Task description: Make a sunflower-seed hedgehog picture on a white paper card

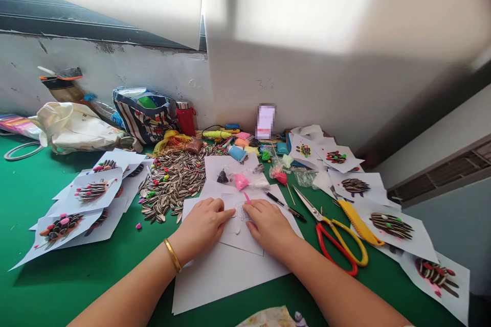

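A small sheet of paper with a drawn outline (241, 210) lies on larger white sheets (226, 281) in front of me. My left hand (205, 225) rests palm down on its left side, the index finger stretched onto the drawing. On the right side, my right hand (270, 222) has its fingers bent over the drawing, with a slim pink piece (247, 197) sticking out at the fingertips. Whether that piece is clay or a tool, I cannot tell. Just beyond the hands sit pink clay (241, 181) and black clay (222, 176) on clear wrapping.
Striped sunflower seeds (176, 179) are heaped at left. Scissors (326, 227), a black pen (286, 206) and a yellow cutter (358, 222) lie at right. Seed-covered pictures (94, 191) flank both sides. Bags (76, 127), a red bottle (186, 118) and a phone (266, 120) stand by the wall.
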The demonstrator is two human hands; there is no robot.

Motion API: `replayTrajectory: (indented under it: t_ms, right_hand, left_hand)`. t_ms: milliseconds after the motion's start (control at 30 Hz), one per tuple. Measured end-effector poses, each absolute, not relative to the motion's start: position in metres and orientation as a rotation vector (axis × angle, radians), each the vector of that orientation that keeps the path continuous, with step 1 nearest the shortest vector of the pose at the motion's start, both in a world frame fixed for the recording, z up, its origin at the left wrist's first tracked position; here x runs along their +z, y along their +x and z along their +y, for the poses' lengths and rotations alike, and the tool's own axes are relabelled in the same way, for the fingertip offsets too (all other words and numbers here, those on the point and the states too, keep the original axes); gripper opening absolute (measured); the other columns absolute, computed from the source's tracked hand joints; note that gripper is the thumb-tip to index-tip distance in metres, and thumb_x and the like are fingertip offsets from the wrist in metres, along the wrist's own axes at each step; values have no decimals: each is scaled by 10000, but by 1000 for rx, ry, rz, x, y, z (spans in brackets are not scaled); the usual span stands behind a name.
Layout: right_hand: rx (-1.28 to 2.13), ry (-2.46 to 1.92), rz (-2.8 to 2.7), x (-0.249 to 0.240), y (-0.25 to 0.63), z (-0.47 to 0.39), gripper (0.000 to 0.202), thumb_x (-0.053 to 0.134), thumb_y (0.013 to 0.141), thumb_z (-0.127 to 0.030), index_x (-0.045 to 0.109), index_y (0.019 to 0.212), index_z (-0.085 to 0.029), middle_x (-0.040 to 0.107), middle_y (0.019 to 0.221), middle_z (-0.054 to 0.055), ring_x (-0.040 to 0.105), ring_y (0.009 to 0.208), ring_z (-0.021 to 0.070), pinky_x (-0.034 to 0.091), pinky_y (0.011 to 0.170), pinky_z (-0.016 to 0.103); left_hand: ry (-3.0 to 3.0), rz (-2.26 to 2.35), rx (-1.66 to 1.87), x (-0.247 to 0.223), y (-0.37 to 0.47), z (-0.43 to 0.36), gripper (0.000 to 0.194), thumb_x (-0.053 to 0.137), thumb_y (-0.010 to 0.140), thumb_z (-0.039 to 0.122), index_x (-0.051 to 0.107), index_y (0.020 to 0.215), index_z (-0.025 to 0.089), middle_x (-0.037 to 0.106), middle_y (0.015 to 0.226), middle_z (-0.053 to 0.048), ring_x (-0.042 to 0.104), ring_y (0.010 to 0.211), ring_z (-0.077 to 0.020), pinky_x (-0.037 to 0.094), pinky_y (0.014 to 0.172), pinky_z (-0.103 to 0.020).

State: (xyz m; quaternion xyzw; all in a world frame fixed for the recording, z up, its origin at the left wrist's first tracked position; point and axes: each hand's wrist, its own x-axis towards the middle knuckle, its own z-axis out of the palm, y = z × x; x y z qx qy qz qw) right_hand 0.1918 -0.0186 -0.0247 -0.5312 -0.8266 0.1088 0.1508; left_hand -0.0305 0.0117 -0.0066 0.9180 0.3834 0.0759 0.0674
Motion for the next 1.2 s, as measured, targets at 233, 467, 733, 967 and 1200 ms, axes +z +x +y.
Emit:
replayTrajectory:
  t_ms: [233, 467, 733, 967, 1200]
  right_hand:
    - [324, -1496, -2380, -27, 194, -18, 403, 569, 877, -177, 581, 1279, -200, 627, 1275, 98, 511, 1232, 256, 418, 1034, 436]
    - [393, -1437, -2409, -28, 194, -18, 414, 572, 875, -157, 588, 1286, -200, 594, 1342, 96, 485, 1280, 249, 400, 1059, 426]
    - [274, -1562, -2335, -19, 209, -10, 368, 639, 853, -273, 641, 1219, -236, 575, 1347, 101, 460, 1272, 275, 370, 1046, 472]
    - [314, -1671, -2275, -17, 221, -3, 345, 595, 890, -441, 688, 1140, -222, 566, 1361, 106, 448, 1286, 294, 361, 1038, 494]
    - [564, -1390, -1881, -21, 225, -1, 526, 283, 992, -543, 687, 1019, -206, 660, 1130, 114, 565, 1095, 254, 430, 942, 424]
  left_hand:
    - [2599, 1395, 463, -19, -30, 18, 391, 485, 909, 175, 580, 1287, 191, 606, 1136, -111, 547, 1051, -260, 433, 944, -403]
    - [2532, 1603, 491, -30, -27, 29, 281, 538, 906, 243, 631, 1164, 184, 615, 1095, -104, 552, 1046, -269, 415, 954, -426]
    - [2202, 1532, 685, -24, -32, 37, 135, 527, 860, 271, 601, 785, 186, 609, 810, -37, 559, 775, -203, 418, 708, -320]
    - [1431, 1300, 1116, -8, -49, 46, 274, 642, 757, 440, 556, 811, 186, 557, 680, 31, 527, 613, -140, 390, 561, -246]
    - [1063, 1126, 1211, 34, -27, 35, 362, 732, 696, 440, 562, 880, 179, 637, 808, -4, 589, 671, -135, 465, 613, -250]
